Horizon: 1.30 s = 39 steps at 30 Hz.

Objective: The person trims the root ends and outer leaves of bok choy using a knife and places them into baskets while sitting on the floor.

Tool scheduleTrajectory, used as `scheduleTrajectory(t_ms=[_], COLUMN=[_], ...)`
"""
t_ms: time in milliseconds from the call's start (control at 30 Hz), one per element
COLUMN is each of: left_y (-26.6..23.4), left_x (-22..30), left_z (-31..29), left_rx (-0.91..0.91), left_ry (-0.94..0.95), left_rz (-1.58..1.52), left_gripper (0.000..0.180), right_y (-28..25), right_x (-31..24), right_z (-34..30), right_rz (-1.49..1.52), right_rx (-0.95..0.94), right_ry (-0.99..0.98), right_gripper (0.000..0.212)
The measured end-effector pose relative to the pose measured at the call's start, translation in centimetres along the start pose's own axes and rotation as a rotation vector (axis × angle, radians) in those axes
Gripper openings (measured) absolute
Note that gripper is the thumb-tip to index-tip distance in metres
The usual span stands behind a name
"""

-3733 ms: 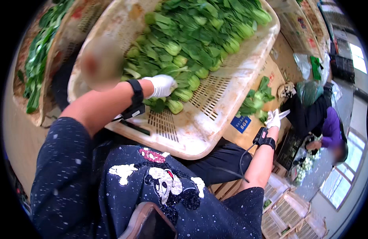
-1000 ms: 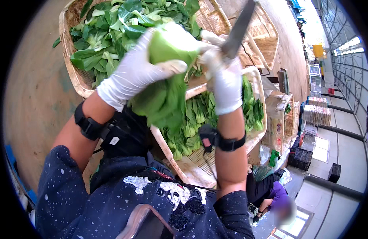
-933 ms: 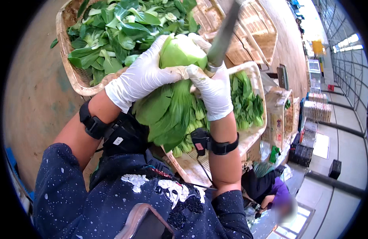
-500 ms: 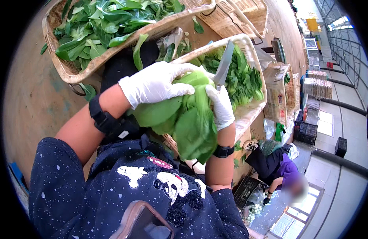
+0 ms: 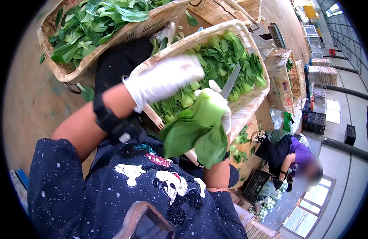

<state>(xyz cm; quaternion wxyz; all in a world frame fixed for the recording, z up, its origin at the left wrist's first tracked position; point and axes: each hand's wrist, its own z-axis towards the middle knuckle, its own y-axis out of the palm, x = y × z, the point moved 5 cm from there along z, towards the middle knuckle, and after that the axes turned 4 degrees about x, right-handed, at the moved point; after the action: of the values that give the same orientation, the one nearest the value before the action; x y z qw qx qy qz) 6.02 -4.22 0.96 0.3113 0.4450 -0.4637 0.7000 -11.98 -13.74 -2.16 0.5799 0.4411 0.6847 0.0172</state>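
A bok choy (image 5: 205,119) hangs leaves-down from the gloved right hand (image 5: 222,104), whose fingers hold it and a knife (image 5: 232,81). The left hand (image 5: 170,78) is too blurred to tell its fingers. Packed greens (image 5: 220,51) already cover most of the crate (image 5: 244,108); this one isn't among them.

Bright windows (image 5: 307,217); left hand (image 5: 170,77) blurred, outline uncertain.

White gloves (image 5: 168,79) and black wrist straps (image 5: 101,109) go with a white-flecked navy shirt (image 5: 96,195) bearing sequinned patches (image 5: 130,174).
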Motion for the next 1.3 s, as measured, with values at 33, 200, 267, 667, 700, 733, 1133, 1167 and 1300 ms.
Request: scheduleTrajectory(t_ms=[33,200,267,667,700,733,1133,1167,1300], left_y=[2.7,7.6,9.5,14.0,13.7,13.7,18.1,18.1,17.9], left_x=[1.8,1.6,1.7,4.3,5.2,6.0,4.3,4.3,5.1], left_z=[-0.8,-1.9,-1.8,1.9,2.4,2.9,2.2,2.0,2.2], left_rx=[-0.201,-0.436,-0.393,-0.784,-0.772,-0.762,-0.743,-0.715,-0.403], left_ry=[-0.151,-0.544,-0.587,-0.459,-0.474,-0.489,-0.569,-0.603,-0.047], left_rz=[-0.426,-0.760,-0.748,-0.237,-0.201,-0.165,-0.323,-0.360,-0.208], left_gripper=[0.049,0.046,0.044,0.029,0.034,0.039,0.033,0.031,0.025], right_y=[0.4,-0.8,-2.4,-6.5,-6.3,-7.5,-9.4,-9.3,-9.2], right_x=[-1.3,-2.8,-2.5,-4.7,-5.5,-5.2,-5.4,-5.5,-5.1], right_z=[0.0,-3.8,-5.3,-10.8,-11.0,-10.8,-8.7,-8.7,-8.7], right_rz=[-0.229,-0.349,-0.317,-0.566,-0.437,-0.451,-0.798,-0.801,-0.627], right_rx=[-0.064,0.105,0.167,0.109,0.150,0.164,0.049,0.049,0.154], right_ry=[-0.118,-0.077,-0.033,-0.118,-0.085,-0.100,-0.276,-0.276,-0.166], right_gripper=[0.092,0.086,0.085,0.093,0.093,0.097,0.101,0.101,0.099])
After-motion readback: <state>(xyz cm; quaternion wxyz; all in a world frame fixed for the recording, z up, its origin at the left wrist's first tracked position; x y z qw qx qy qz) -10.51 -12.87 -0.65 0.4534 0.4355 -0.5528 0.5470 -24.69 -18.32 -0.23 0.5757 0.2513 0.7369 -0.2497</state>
